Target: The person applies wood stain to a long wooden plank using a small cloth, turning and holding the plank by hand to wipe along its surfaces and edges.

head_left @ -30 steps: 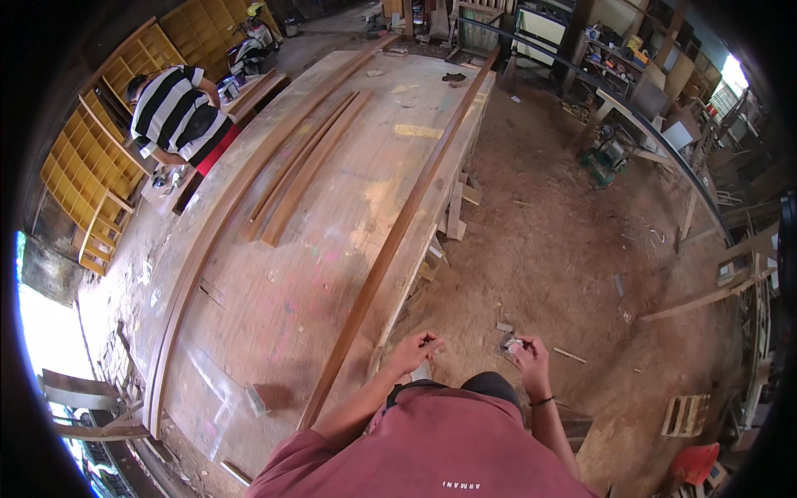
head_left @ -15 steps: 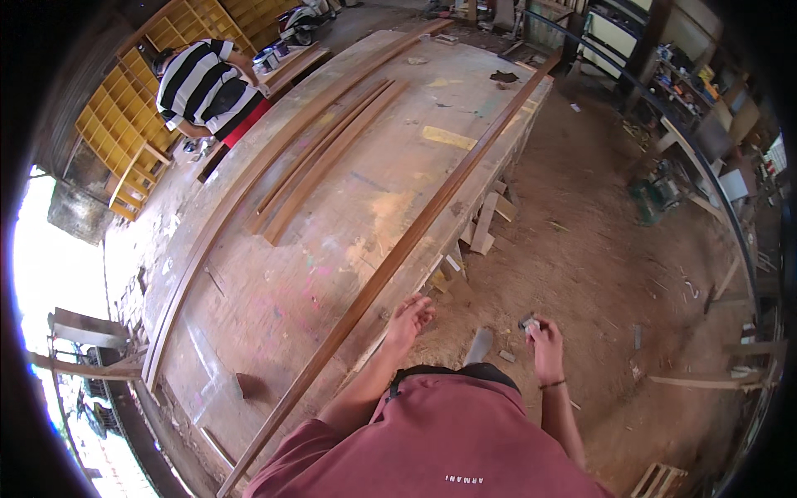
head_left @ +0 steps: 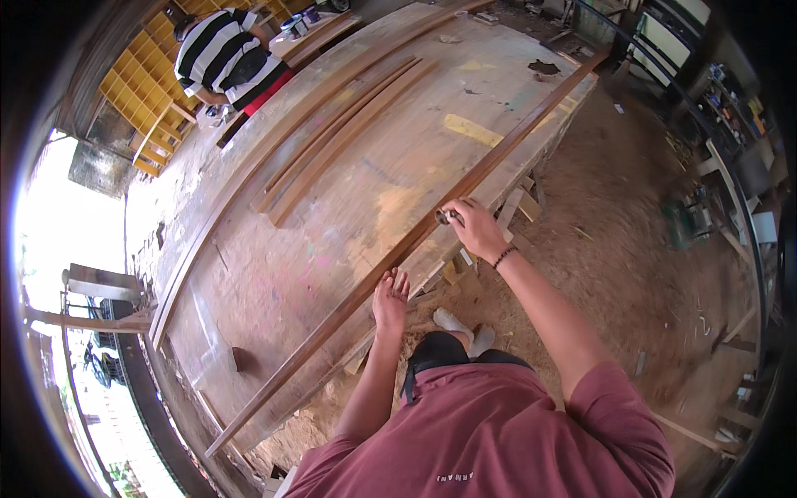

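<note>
Left hand (head_left: 390, 300) flat, fingers spread, grip released, palm pressing on the near edge of the long wooden strip (head_left: 415, 241). Right hand (head_left: 475, 228) further along the same strip, grip clenched around a small dark-and-metal object (head_left: 444, 217), held against the strip's top face; kind of tool not readable at this size.

Strip position: along the near edge of the tabletop (head_left: 349, 191), running diagonally from the lower left to the far right corner, just above the sawdust floor (head_left: 614, 249).

Judgement on doing the step well: left palm to bear straight down so the thin strip cannot slide or bow; right hand to keep the small object square to the face and travel with the grain; both hands close together, since a slender length likely flexes between supports.

Materials: strip reddish-brown, narrow, smooth-faced, straight-edged (curve due to lens). Tabletop of worn boards, stained, patched in yellow and pink, dusty. Three further thin slats (head_left: 332, 141) lying side by side mid-surface, well apart from the hands. Small dark block (head_left: 235, 358) near the left end. Offcuts below the edge.

Another person in a striped shirt (head_left: 220, 50) bent over at the far side, beside yellow shelving (head_left: 141, 100).
</note>
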Tool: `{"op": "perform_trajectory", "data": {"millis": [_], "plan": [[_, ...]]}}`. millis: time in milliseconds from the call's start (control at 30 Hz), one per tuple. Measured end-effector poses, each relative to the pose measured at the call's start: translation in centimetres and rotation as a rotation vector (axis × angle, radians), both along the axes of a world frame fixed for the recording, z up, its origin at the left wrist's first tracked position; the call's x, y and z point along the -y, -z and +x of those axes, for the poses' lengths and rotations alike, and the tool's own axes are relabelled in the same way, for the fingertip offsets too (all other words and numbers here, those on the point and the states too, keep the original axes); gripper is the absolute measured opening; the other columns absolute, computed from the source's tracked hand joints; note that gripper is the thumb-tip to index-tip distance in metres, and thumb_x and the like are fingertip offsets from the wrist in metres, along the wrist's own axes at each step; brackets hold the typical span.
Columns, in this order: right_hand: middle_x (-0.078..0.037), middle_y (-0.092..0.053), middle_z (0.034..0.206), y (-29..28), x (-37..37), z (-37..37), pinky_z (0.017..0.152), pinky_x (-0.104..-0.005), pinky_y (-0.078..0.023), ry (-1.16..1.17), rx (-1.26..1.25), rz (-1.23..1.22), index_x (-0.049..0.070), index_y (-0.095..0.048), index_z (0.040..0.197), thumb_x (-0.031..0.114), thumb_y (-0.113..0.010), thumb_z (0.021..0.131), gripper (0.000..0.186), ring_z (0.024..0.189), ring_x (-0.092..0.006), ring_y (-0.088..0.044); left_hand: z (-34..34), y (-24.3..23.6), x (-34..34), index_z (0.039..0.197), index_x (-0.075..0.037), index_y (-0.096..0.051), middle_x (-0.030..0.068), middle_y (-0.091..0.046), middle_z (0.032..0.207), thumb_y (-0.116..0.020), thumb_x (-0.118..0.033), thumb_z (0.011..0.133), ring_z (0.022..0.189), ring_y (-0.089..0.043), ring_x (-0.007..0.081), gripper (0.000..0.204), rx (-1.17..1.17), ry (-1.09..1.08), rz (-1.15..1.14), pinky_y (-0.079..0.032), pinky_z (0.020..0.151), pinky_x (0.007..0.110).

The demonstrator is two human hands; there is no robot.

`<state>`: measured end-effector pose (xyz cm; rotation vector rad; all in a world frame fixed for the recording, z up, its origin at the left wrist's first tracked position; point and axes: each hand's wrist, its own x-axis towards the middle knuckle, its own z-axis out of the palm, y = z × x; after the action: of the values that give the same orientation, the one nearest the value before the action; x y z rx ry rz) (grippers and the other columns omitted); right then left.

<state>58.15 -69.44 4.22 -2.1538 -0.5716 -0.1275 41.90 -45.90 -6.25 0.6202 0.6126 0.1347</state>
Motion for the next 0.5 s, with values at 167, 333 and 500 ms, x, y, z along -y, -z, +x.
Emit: {"op": "perform_trajectory", "data": {"millis": [167,333,500], "plan": [[-0.016,-0.069,0.105,3.1,-1.7,5.3,0.096,-0.0469,-0.051,-0.198,0.026,-0.222,0.002,-0.065,0.106,0.001,-0.063,0.096,0.010,0.108,-0.0368,-0.062,-0.1,-1.0,1.5,0.143,-0.006,-0.049,0.0108,-0.052,0.156,-0.057,-0.014,0.102,0.143,-0.050,0.0327,0.042,-0.040,-0.018,-0.039,-0.043,0.118,0.042],[-0.014,-0.070,0.106,3.7,-4.9,2.8,0.101,-0.0469,-0.050,-0.269,-0.024,-0.135,0.003,-0.065,0.105,-0.001,-0.063,0.095,0.011,0.110,-0.0327,-0.063,-0.9,-0.5,1.2,0.150,-0.008,-0.045,0.0086,-0.045,0.162,-0.047,-0.005,0.101,0.145,-0.049,0.0315,0.049,0.073,-0.028,-0.056,-0.044,0.118,0.042],[-0.009,-0.068,0.103,3.9,-9.5,-1.2,0.095,-0.0445,-0.051,-0.489,0.046,-0.082,0.008,-0.068,0.109,0.004,-0.064,0.095,0.015,0.105,-0.0293,-0.062,-0.1,-1.1,1.8,0.153,-0.014,-0.043,0.0065,-0.045,0.162,-0.042,0.006,0.096,0.145,-0.049,0.0283,0.060,0.060,-0.019,-0.092,-0.045,0.116,0.041]]}}
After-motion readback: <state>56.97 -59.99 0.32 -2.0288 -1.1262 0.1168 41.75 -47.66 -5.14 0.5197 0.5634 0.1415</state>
